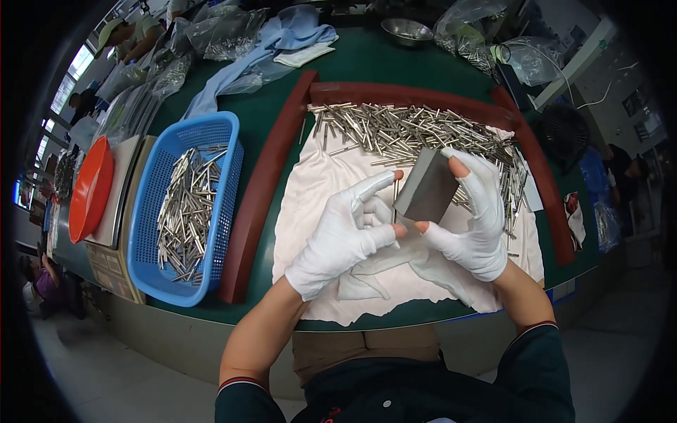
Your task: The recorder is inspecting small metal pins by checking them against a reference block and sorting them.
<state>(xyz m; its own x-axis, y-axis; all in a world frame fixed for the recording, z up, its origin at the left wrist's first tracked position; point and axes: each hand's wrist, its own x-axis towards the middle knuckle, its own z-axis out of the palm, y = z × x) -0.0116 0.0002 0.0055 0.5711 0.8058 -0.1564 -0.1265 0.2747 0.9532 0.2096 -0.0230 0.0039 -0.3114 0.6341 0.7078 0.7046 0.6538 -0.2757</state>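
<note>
My left hand point(342, 233), in a white glove with bare fingertips, pinches a thin metal pin point(395, 201) upright between thumb and forefinger. Right beside it is a dark grey rectangular block point(429, 189), which looks like a sanding block, held on edge and tilted by my gloved right hand point(478, 229). The right thumb is at the block's lower side and the fingers are at its upper right. Behind both hands lies a wide heap of metal pins point(384, 127) on a pale pink cloth point(303, 211). A crumpled white cloth point(423, 264) lies under my hands.
Dark red rails point(264, 190) border the cloth on the green table point(264, 84). At the left, a blue basket point(229, 190) contains more pins, with a red-orange tray point(92, 190) beyond. A metal bowl point(407, 32) and plastic bags stand at the back. Other people sit far left.
</note>
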